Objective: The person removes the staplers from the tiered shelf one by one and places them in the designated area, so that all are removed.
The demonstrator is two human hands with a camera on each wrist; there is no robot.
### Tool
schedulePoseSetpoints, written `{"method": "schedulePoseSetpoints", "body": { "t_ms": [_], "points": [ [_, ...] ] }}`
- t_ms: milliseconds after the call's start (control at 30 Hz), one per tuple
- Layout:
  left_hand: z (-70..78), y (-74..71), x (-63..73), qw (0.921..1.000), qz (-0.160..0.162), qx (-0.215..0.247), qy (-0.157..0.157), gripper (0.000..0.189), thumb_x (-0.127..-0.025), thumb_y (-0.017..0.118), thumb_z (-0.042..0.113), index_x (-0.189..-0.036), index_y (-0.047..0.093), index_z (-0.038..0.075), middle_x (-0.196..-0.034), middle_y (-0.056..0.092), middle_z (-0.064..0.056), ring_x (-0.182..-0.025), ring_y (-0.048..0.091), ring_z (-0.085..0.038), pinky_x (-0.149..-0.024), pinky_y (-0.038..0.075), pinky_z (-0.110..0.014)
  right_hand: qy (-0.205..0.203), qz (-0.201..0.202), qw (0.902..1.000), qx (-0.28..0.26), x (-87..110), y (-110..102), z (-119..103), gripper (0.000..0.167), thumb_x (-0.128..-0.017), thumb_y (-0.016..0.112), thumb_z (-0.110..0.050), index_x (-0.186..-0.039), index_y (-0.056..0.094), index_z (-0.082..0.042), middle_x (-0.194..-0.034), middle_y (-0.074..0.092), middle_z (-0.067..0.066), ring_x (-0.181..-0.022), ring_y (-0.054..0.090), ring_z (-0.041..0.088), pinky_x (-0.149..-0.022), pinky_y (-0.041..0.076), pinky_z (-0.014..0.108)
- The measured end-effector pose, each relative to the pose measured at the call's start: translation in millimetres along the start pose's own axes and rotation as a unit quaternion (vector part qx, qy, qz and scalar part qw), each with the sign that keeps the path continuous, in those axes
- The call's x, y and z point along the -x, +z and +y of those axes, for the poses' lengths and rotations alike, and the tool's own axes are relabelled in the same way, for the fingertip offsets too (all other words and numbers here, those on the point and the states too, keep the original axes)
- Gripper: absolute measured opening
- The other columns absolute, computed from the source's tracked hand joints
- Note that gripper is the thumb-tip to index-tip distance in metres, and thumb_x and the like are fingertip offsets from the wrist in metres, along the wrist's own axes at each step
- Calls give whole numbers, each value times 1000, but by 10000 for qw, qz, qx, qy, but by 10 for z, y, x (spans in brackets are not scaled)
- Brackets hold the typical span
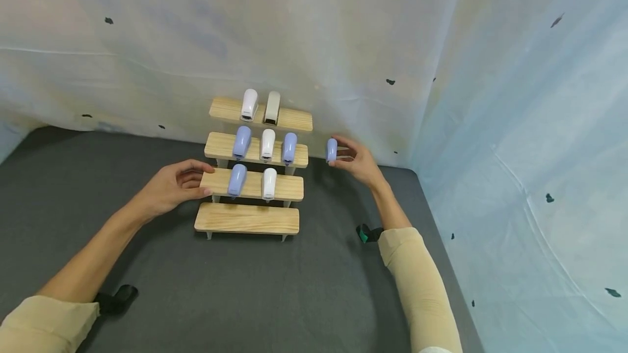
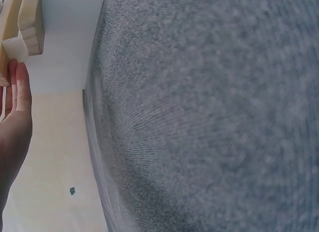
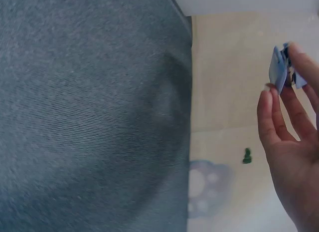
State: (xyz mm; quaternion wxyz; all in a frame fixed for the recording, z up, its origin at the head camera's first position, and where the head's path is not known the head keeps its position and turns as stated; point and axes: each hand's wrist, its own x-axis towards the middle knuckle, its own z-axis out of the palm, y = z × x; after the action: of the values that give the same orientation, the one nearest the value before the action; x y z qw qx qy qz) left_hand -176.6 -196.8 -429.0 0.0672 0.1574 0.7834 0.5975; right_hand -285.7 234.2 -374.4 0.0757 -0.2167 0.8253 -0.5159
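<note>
My right hand (image 1: pixel 360 162) pinches a small blue stapler (image 1: pixel 331 150) in the air, to the right of a stepped wooden display rack (image 1: pixel 247 218). In the right wrist view, thumb and fingers hold that stapler (image 3: pixel 278 70) by its ends. My left hand (image 1: pixel 169 187) grips the left end of the rack's second board from the bottom, thumb at the front edge and fingers behind. On this board stand a blue stapler (image 1: pixel 237 180) and a white one (image 1: pixel 269 183). Above, a white stapler (image 1: pixel 267 144) sits between two blue ones.
The top board (image 1: pixel 296 120) bears a white stapler (image 1: pixel 249 104) and a greyish-white one (image 1: pixel 272 107). Beneath the rack lies a dark grey table surface (image 1: pixel 235 298). Pale cloth walls (image 1: pixel 343 26) rise behind and to the right. Black straps hang at both forearms.
</note>
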Motion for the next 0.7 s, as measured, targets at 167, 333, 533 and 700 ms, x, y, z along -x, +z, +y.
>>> {"method": "schedulePoseSetpoints", "body": {
  "t_ms": [167,333,533,700],
  "points": [
    [-19,7,-3,10000,40,3,35,49,-92,73,12,-134,52,-2,-138,50,-19,-108,59,-2,-84,54,-19,56,33,9995,-315,-46,-10,270,67,-87,73,5,-148,45,-2,-141,48,26,-123,50,49,-91,55,39],
    [-24,8,-15,10000,57,47,37,50,-92,74,13,-134,52,-3,-138,50,-19,-108,60,-4,-84,54,-19,68,58,9993,-374,-90,-4,483,68,-87,72,7,-149,45,-5,-144,47,24,-123,51,48,-88,56,33],
    [-11,13,7,10000,16,33,15,49,-93,73,13,-133,52,-3,-138,50,-19,-108,59,-1,-83,55,-20,266,-60,9983,-514,-28,44,433,68,-87,71,8,-149,42,0,-145,45,27,-124,52,48,-88,57,36],
    [0,24,3,10000,56,55,57,48,-92,73,12,-133,53,-3,-136,51,-20,-107,59,-2,-83,54,-19,395,50,9986,-360,18,70,426,67,-88,72,7,-148,43,2,-144,47,27,-122,54,46,-90,56,37]
  ]
}}
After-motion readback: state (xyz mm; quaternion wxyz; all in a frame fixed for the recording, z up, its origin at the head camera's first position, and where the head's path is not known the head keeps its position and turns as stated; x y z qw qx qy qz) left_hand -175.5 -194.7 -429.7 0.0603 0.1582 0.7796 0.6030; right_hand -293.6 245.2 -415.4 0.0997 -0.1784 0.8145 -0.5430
